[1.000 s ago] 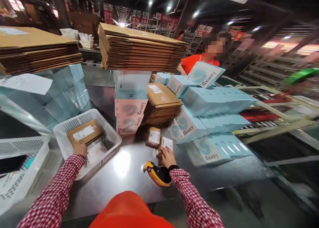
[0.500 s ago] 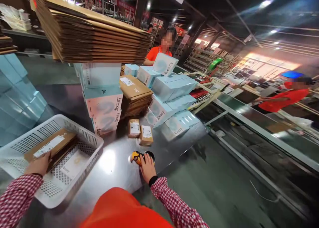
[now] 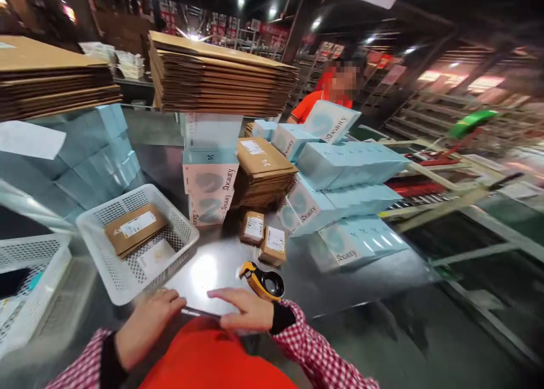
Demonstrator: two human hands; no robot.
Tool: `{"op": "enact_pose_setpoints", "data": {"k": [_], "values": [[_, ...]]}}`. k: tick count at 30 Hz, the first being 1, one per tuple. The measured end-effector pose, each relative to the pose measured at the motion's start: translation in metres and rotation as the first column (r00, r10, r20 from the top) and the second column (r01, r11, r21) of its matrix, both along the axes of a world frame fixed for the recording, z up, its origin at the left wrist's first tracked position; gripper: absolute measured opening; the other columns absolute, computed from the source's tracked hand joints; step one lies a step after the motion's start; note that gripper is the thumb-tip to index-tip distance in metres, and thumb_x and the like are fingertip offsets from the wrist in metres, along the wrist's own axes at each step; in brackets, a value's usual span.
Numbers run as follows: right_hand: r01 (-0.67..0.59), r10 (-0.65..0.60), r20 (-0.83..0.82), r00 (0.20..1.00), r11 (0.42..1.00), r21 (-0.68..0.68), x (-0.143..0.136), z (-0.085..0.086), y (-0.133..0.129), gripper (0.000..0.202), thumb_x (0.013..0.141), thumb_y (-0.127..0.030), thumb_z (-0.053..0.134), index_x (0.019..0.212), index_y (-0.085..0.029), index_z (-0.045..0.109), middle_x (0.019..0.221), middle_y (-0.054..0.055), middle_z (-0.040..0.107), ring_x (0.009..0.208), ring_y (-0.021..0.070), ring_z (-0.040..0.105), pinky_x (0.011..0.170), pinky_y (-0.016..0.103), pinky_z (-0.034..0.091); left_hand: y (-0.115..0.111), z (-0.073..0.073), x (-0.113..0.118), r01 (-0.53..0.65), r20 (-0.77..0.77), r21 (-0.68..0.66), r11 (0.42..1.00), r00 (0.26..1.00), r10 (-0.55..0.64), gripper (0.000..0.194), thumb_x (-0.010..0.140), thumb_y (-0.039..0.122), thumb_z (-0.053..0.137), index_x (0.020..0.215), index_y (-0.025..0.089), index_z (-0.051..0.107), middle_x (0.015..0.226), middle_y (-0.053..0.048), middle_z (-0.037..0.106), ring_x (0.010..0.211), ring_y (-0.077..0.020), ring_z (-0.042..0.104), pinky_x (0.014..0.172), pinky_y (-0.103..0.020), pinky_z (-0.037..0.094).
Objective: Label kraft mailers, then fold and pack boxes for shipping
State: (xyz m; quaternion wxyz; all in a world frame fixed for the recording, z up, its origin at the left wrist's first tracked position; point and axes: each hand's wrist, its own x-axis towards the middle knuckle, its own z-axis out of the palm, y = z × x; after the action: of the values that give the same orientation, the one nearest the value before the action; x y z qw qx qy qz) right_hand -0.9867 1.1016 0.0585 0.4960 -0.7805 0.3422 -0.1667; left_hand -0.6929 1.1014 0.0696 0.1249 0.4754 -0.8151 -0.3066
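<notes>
My left hand [image 3: 149,323] is at the near edge of the metal table [image 3: 297,281], beside the white basket, its fingers stretched forward and nothing visible in them. My right hand [image 3: 245,311] hovers by the same edge, fingers apart and empty. Just beyond its wrist lies a yellow and black tape dispenser [image 3: 264,280]. Two small brown cartons [image 3: 254,229] with labels sit behind the dispenser. In the white basket [image 3: 190,237] are brown flat cardboard boxes [image 3: 132,229] with a label and a white box [image 3: 155,257].
Light-blue boxes [image 3: 340,165] are stacked at the table's right, with folded brown cartons [image 3: 266,157] beside them. Tall cardboard stacks [image 3: 225,75] rest on other boxes. Another white basket [image 3: 59,253] stands at left. A person in orange [image 3: 310,103] is behind the boxes.
My left hand has come out of the basket, leaving the cardboard there. My right hand has let go of the tape dispenser and moved nearer my body. The view has turned left.
</notes>
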Motion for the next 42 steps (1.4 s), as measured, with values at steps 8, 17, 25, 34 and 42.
{"op": "enact_pose_setpoints", "data": {"k": [8, 17, 25, 34, 42], "values": [[0.009, -0.001, -0.056, 0.998, 0.991, 0.134, 0.03, -0.043, 0.022, 0.048, 0.093, -0.044, 0.04, 0.136, -0.026, 0.047, 0.136, 0.005, 0.053, 0.124, 0.0236, 0.049, 0.107, 0.041, 0.037, 0.025, -0.076, -0.029, -0.528, -0.424, 0.404, 0.748, 0.616, 0.664, 0.067, 0.076, 0.047, 0.059, 0.134, 0.019, 0.038, 0.141, -0.016, 0.041, 0.124, -0.0273, 0.047, 0.092, -0.041, 0.048], [0.381, -0.469, 0.095, 0.878, 0.806, 0.453, 0.031, -0.076, 0.008, 0.057, 0.075, -0.067, 0.056, 0.105, -0.021, 0.069, 0.11, 0.009, 0.068, 0.107, 0.0284, 0.059, 0.1, 0.049, 0.041, 0.045, -0.08, -0.046, -0.513, -0.471, 0.612, 0.602, 0.374, 0.798, 0.068, 0.078, 0.054, 0.056, 0.132, 0.015, 0.044, 0.131, -0.014, 0.055, 0.119, -0.0264, 0.054, 0.1, -0.039, 0.045], [0.641, -0.78, 0.138, 0.61, 0.588, 0.493, 0.059, -0.087, 0.009, 0.053, 0.085, -0.062, 0.039, 0.108, -0.02, 0.062, 0.118, 0.01, 0.06, 0.116, 0.0273, 0.051, 0.102, 0.045, 0.039, 0.074, -0.057, -0.005, -0.08, -0.469, 0.679, 0.73, 0.719, 0.514, 0.057, 0.079, 0.052, 0.059, 0.129, 0.025, 0.054, 0.139, -0.006, 0.052, 0.131, -0.0257, 0.043, 0.112, -0.045, 0.029], [0.162, -0.352, 0.193, 0.916, 0.763, 0.626, 0.014, -0.09, 0.018, 0.08, 0.052, -0.051, 0.082, 0.122, -0.024, 0.053, 0.124, 0.008, 0.055, 0.11, 0.0257, 0.055, 0.094, 0.041, 0.044, 0.069, -0.094, -0.027, -0.261, -0.422, 0.569, 0.78, 0.722, 0.549, 0.083, 0.064, 0.054, 0.071, 0.133, 0.017, 0.044, 0.12, -0.016, 0.063, 0.111, -0.0294, 0.059, 0.099, -0.046, 0.044], [0.44, -0.459, 0.165, 0.873, 0.887, 0.141, 0.035, -0.102, 0.039, 0.042, 0.075, -0.047, 0.064, 0.108, -0.022, 0.058, 0.108, 0.008, 0.06, 0.105, 0.0235, 0.055, 0.097, 0.042, 0.041, 0.088, -0.108, -0.029, -0.522, -0.375, 0.182, 0.833, 0.746, 0.55, 0.03, 0.083, 0.039, 0.05, 0.106, 0.023, 0.061, 0.113, -0.01, 0.064, 0.114, -0.0269, 0.056, 0.103, -0.048, 0.04]]}}
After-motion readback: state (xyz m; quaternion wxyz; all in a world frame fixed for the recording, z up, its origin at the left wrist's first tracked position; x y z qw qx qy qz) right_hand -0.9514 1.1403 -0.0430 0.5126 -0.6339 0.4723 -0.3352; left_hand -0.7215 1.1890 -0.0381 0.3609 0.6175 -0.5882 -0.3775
